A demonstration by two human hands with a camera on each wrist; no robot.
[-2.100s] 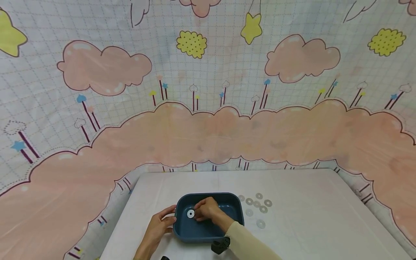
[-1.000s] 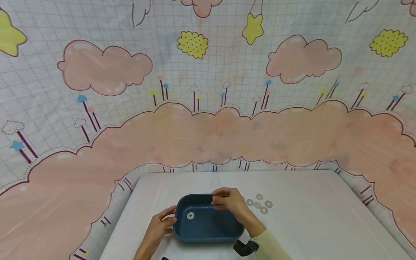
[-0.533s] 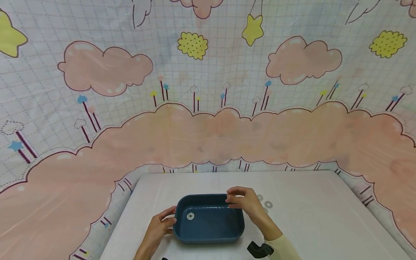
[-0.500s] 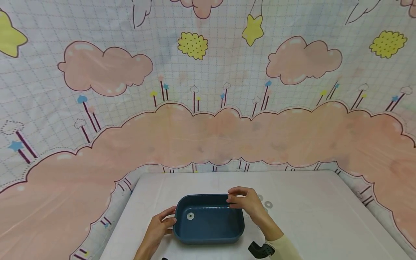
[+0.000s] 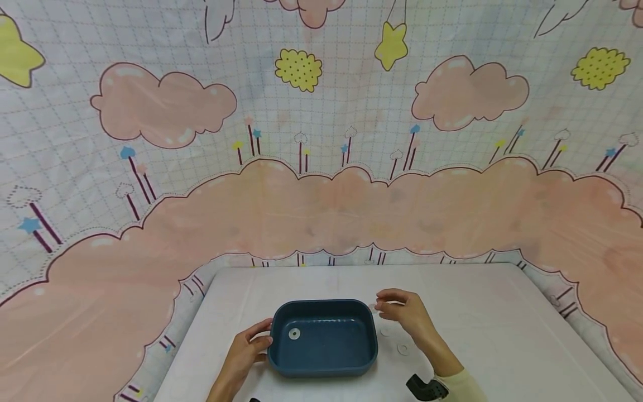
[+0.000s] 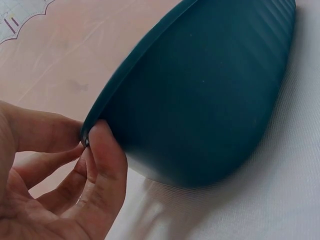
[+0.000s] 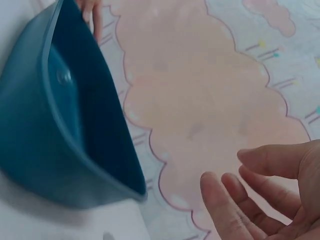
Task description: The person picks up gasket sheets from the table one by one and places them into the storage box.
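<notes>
My left hand (image 5: 243, 350) pinches the left rim of a dark blue rectangular plastic tub (image 5: 322, 371) between thumb and fingers; the left wrist view shows this grip on the tub wall (image 6: 200, 100) closely. A single flat ring-shaped washer (image 5: 294, 334) lies inside the tub toward its left end. My right hand (image 5: 409, 315) hovers just right of the tub, fingers loosely bent and apart, holding nothing; in the right wrist view the thumb and fingertips (image 7: 210, 185) have a gap between them. Below and beside it are pale washers (image 5: 403, 350) on the table, with others hidden behind the hand.
White cloth covers the table (image 5: 482, 318). Behind it hangs a patterned fabric backdrop (image 5: 321, 212) with clouds and stars. A black wrist device (image 5: 427, 387) sits on the right wrist.
My right hand has come up out of the tub and moved right, over the loose washers, which it now partly hides. The left hand and the washer in the tub have stayed put.
</notes>
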